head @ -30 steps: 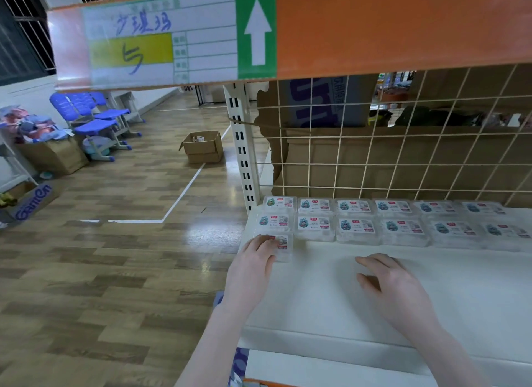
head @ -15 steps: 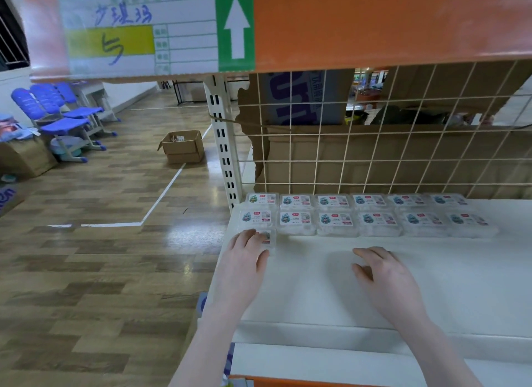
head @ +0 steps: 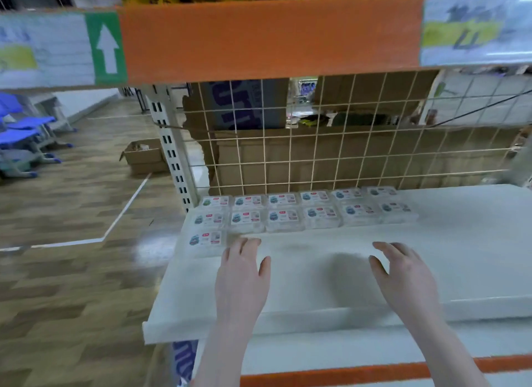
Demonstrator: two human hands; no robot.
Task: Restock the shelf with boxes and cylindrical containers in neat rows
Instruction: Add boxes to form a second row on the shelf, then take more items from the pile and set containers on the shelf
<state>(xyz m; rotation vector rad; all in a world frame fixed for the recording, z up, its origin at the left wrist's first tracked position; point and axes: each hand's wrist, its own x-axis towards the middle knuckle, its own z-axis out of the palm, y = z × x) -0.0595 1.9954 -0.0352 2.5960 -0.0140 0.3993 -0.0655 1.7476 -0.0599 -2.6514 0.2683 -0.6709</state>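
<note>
While left hand [head: 243,274] hovers; front box [head: 206,240] just left

A wood-pattern floor [head: 72,271] with a white line [head: 123,211] lies left of the rack. An open cardboard box [head: 144,156] sits on it, with blue chairs [head: 23,130] farther left. A wire grid [head: 331,139] backs the rack, brown cartons [head: 288,162] behind it. An orange beam [head: 267,38] above carries a green arrow label [head: 106,48].
</note>
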